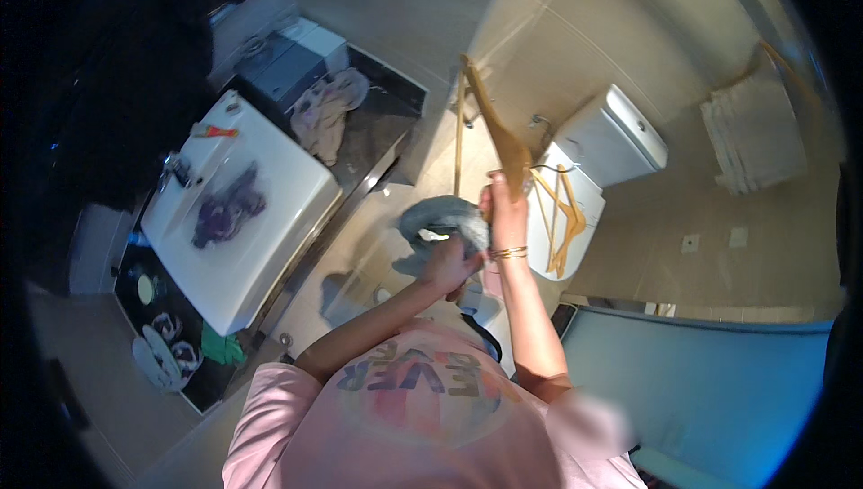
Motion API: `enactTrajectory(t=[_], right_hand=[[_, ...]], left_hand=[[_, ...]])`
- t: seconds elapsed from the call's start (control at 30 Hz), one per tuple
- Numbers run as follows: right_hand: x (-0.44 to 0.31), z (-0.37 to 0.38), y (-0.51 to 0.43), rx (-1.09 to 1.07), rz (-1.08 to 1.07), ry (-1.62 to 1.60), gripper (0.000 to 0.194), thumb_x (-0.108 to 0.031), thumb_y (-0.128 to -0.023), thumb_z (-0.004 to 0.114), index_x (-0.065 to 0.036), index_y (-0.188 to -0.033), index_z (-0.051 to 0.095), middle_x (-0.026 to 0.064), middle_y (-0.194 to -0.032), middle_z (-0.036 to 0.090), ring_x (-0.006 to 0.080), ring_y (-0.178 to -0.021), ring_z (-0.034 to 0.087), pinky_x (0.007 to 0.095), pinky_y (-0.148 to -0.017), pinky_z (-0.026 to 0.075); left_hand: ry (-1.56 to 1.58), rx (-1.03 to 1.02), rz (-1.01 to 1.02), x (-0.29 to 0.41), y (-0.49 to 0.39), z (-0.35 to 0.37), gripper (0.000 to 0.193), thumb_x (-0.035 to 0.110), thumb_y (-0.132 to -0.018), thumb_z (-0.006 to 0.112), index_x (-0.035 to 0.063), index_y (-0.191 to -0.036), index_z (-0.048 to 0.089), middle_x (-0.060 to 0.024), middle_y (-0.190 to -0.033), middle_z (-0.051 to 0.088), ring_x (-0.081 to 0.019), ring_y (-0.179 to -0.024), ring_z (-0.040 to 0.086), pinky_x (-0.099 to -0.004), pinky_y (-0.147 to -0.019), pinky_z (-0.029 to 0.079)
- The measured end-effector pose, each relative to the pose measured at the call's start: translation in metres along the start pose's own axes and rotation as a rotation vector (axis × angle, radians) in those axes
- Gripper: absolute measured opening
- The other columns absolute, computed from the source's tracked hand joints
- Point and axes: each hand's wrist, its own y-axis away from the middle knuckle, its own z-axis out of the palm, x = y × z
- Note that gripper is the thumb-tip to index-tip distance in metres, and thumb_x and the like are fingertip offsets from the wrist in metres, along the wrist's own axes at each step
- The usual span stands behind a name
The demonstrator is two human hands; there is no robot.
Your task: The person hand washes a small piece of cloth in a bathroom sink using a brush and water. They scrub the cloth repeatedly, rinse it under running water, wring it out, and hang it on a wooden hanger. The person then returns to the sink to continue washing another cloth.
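Observation:
My right hand (507, 209), with thin gold bangles at its wrist, grips a wooden clothes hanger (497, 128) by its middle, one arm of the hanger pointing up the picture. A bunched grey-blue garment (438, 216), perhaps denim, hangs just left of that hand. My left hand (450, 265) is closed on the garment's lower edge; its fingertips are partly hidden. More wooden hangers (572, 219) lie on the white toilet lid (590, 202) to the right. A wet purple cloth (229, 212) lies in the white washbasin (290, 219) on the left.
A crumpled beige cloth (323, 118) and a grey box (286, 67) sit on the dark counter (377, 108) behind the basin. A white towel (755, 132) hangs at the right wall. A bluish panel (694, 367) stands at the lower right. A green cloth (221, 344) lies near the basin.

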Motion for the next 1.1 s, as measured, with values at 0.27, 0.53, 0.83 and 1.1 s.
enactTrajectory(t=[0.27,0.53,0.83,1.1], right_hand=[[0.008,0.010,0.003,0.072,-0.042,-0.210,0.030,-0.031,-0.085,0.047,-0.002,-0.077,0.052,-0.0004,-0.052,0.042,0.0073,-0.047,0.038,0.0229,-0.043,0.030],[0.032,0.013,0.036,0.041,-0.201,0.096,0.023,-0.025,-0.080,0.055,-0.003,-0.083,0.051,0.0012,-0.065,0.049,0.0089,-0.059,0.044,0.0239,-0.053,0.037],[0.040,0.008,0.047,0.058,-0.469,0.481,0.021,-0.005,-0.068,0.060,-0.005,-0.088,0.051,0.0165,-0.066,0.055,0.0328,-0.062,0.055,0.0370,-0.055,0.044],[0.037,0.008,0.060,-0.193,-0.695,0.732,0.024,-0.014,-0.066,0.064,-0.005,-0.086,0.054,0.0112,-0.065,0.056,0.0280,-0.062,0.056,0.0365,-0.058,0.042]], left_hand=[[0.089,0.200,0.095,-0.025,0.001,-0.005,0.045,0.039,-0.077,0.055,-0.0051,-0.081,0.050,-0.0234,-0.081,0.055,-0.0342,-0.079,0.055,-0.0387,-0.072,0.042],[0.299,0.407,-0.023,0.037,-0.004,-0.046,0.052,0.044,-0.086,0.042,-0.0054,-0.071,0.049,-0.0173,-0.062,0.050,-0.0233,-0.060,0.049,-0.0351,-0.060,0.039],[0.511,0.090,-0.077,0.048,-0.010,-0.059,0.042,0.041,-0.085,0.044,-0.0004,-0.093,0.047,-0.0068,-0.085,0.051,-0.0127,-0.079,0.047,-0.0280,-0.072,0.039],[0.674,0.356,-0.175,-0.014,-0.070,-0.082,0.031,0.027,-0.085,0.050,0.0010,-0.098,0.039,-0.0078,-0.087,0.049,-0.0145,-0.074,0.051,-0.0290,-0.057,0.044]])
